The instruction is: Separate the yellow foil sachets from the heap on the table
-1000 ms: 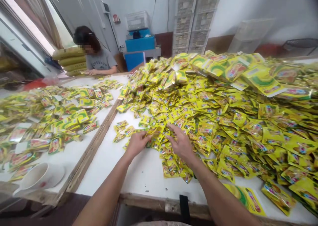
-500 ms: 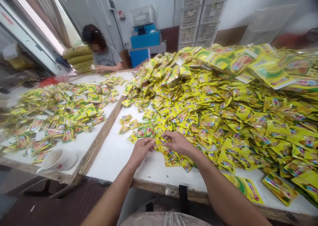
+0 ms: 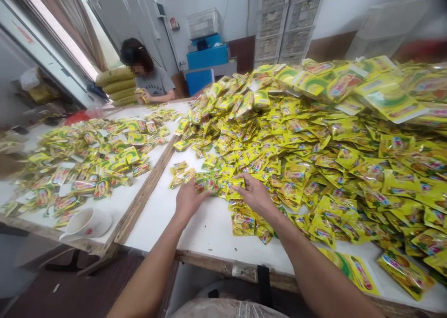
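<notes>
Small glossy yellow sachets point(image 3: 242, 222) lie on the white tabletop around my hands. At the left edge of the big pile, my left hand point(image 3: 188, 200) is open, thumb held away from the fingers. Its fingertips are beside some green sachets with red fruit pictures point(image 3: 209, 186); whether they touch is unclear. My right hand point(image 3: 257, 196) is open too, with thumb and fingers apart over yellow sachets. I see nothing gripped in either hand. A few loose sachets point(image 3: 179, 167) lie just beyond my left hand.
A high heap of yellow sachets point(image 3: 314, 136) covers the table's right side. A wooden strip point(image 3: 146, 187) divides the tabletop. To its left are more packets point(image 3: 94, 155) and a white cup point(image 3: 82, 222). Across the table sits a person point(image 3: 153, 83) holding something yellow.
My hands were close together with fingers pinched; now they have parted and opened. The left moved left, the right slightly up and right. The other person's hands have risen.
</notes>
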Demonstrator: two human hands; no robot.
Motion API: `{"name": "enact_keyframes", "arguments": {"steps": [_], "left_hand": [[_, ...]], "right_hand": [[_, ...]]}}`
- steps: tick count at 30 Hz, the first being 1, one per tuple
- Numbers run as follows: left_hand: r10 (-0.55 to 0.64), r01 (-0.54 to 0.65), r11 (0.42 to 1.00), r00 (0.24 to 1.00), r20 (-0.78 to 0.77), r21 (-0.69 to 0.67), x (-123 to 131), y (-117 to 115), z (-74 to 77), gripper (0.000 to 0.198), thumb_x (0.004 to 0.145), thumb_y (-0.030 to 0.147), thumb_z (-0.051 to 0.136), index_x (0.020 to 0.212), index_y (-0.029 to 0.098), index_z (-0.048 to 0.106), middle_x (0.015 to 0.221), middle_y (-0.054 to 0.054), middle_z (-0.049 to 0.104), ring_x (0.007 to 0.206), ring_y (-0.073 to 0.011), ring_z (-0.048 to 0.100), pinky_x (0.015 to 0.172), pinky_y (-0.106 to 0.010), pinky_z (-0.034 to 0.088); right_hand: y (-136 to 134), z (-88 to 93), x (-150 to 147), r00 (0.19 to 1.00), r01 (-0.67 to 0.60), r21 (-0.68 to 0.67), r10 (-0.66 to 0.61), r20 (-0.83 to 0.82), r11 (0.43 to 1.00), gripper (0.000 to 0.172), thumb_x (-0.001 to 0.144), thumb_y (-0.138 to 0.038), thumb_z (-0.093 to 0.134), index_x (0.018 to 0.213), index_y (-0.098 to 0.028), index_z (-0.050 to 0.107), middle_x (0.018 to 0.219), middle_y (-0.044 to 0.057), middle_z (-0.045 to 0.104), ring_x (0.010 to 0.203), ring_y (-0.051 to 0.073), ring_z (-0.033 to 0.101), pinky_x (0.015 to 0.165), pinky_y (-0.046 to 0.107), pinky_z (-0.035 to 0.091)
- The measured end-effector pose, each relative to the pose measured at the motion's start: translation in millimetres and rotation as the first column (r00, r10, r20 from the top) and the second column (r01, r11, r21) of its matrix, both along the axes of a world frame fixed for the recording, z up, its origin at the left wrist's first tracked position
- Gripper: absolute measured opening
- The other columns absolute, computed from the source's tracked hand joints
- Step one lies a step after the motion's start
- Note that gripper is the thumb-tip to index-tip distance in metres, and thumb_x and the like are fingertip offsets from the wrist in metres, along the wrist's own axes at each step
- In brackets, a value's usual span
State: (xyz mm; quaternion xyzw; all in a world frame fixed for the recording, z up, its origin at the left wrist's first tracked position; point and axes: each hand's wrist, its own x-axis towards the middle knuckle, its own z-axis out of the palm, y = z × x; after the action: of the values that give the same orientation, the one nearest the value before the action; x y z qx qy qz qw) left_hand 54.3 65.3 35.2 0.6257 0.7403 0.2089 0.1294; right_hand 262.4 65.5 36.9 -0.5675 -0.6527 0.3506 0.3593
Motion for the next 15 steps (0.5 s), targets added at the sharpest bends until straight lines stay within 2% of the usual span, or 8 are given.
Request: {"name": "enact_keyframes", "arguments": {"steps": [2, 4, 6, 8, 10, 13, 15], "left_hand": [[-0.114, 0.104, 0.991, 0.986, -0.121, -0.089, -9, 5, -0.9, 0.035, 0.070, 0.045, 0.063, 0.093, 0.018, 0.065, 0.091, -0.011, 0.068, 0.093, -0.0285, 0.058, 0.073, -0.033, 0.043], [-0.150, 0.138, 0.983, 0.983, -0.101, -0.117, -16, 5, -3.3, 0.022, 0.077, 0.034, 0.055, 0.090, 0.021, 0.067, 0.086, -0.007, 0.070, 0.087, -0.0258, 0.061, 0.072, -0.032, 0.043], [-0.088, 0.085, 0.992, 0.996, -0.025, -0.097, -20, 3, -5.9, 0.024, 0.081, 0.026, 0.048, 0.096, 0.023, 0.067, 0.085, -0.004, 0.071, 0.083, -0.0236, 0.062, 0.072, -0.032, 0.043], [-0.014, 0.018, 0.997, 0.999, 0.052, -0.079, -20, 0, -8.1, 0.031, 0.079, 0.022, 0.047, 0.106, 0.023, 0.063, 0.089, -0.004, 0.071, 0.083, -0.0229, 0.063, 0.072, -0.032, 0.043], [0.000, 0.005, 0.999, 0.995, 0.098, -0.054, -18, 0, -9.7, 0.040, 0.076, 0.018, 0.049, 0.114, 0.022, 0.059, 0.097, -0.005, 0.070, 0.083, -0.0225, 0.063, 0.073, -0.032, 0.044], [0.001, 0.002, 1.000, 0.982, 0.188, -0.013, -14, 3, -11.2, 0.035, 0.072, 0.017, 0.052, 0.105, 0.022, 0.063, 0.085, -0.004, 0.071, 0.080, -0.0229, 0.063, 0.074, -0.033, 0.045], [0.025, -0.029, 1.000, 0.953, 0.301, 0.008, -14, 5, -11.4, 0.025, 0.073, 0.022, 0.052, 0.094, 0.021, 0.066, 0.072, -0.003, 0.070, 0.076, -0.0224, 0.063, 0.070, -0.033, 0.046]], "right_hand": [[2, -2.2, 1, 1.000, 0.010, -0.004, -0.010, -0.020, 1.000, 0.025, 0.075, -0.041, 0.054, 0.090, -0.022, 0.059, 0.052, -0.006, 0.039, 0.051, 0.013, 0.039, 0.048, 0.024, 0.030], [3, -4.7, 2, 0.998, 0.017, 0.015, -0.016, -0.060, 1.000, 0.022, 0.073, -0.040, 0.055, 0.082, -0.020, 0.058, 0.057, -0.004, 0.047, 0.054, 0.014, 0.044, 0.052, 0.024, 0.035], [4, -6.4, 1, 0.995, 0.038, 0.041, -0.035, -0.092, 0.998, 0.019, 0.072, -0.037, 0.055, 0.080, -0.019, 0.057, 0.064, -0.001, 0.054, 0.059, 0.014, 0.050, 0.055, 0.025, 0.039], [3, -7.1, 0, 0.997, 0.048, 0.042, -0.046, -0.062, 0.998, 0.021, 0.073, -0.033, 0.054, 0.089, -0.020, 0.059, 0.068, 0.000, 0.059, 0.061, 0.015, 0.053, 0.057, 0.026, 0.042], [3, -7.0, -1, 1.000, 0.030, 0.026, -0.030, 0.008, 0.999, 0.027, 0.073, -0.028, 0.053, 0.099, -0.021, 0.060, 0.071, 0.001, 0.062, 0.063, 0.016, 0.057, 0.061, 0.028, 0.044], [2, -6.1, -2, 0.999, 0.015, 0.010, -0.015, 0.033, 1.000, 0.022, 0.072, -0.027, 0.054, 0.091, -0.020, 0.061, 0.073, 0.003, 0.064, 0.070, 0.019, 0.060, 0.067, 0.032, 0.047], [2, -4.5, -1, 0.998, 0.044, -0.025, -0.046, -0.053, 0.999, 0.016, 0.070, -0.030, 0.055, 0.082, -0.019, 0.058, 0.071, 0.002, 0.062, 0.069, 0.019, 0.059, 0.065, 0.032, 0.049]]}}
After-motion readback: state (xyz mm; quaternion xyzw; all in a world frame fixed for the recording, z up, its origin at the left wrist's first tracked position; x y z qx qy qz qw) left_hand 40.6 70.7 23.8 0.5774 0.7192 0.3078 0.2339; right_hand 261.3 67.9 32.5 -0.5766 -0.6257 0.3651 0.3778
